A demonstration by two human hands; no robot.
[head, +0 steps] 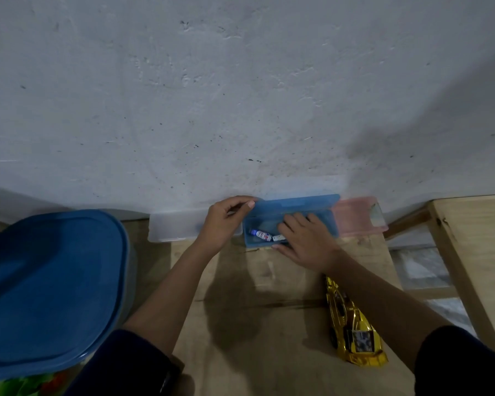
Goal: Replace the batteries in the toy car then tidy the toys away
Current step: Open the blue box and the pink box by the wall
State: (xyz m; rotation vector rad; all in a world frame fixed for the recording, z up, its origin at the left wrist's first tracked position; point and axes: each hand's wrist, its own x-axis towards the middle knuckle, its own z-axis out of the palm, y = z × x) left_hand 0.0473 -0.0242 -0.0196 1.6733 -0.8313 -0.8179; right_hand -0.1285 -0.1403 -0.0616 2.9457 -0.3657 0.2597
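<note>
Left hand [226, 221] pinches blue case [265, 224] by its lid; right hand [306, 241] lies inside, grip unclear, beside battery [259, 233] labelled "ABC".

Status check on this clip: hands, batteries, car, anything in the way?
Left hand pinches blue case by its lid. Right hand inside it over batteries, grip unclear. Gold toy car lies apart on table. Nothing blocking.
</note>
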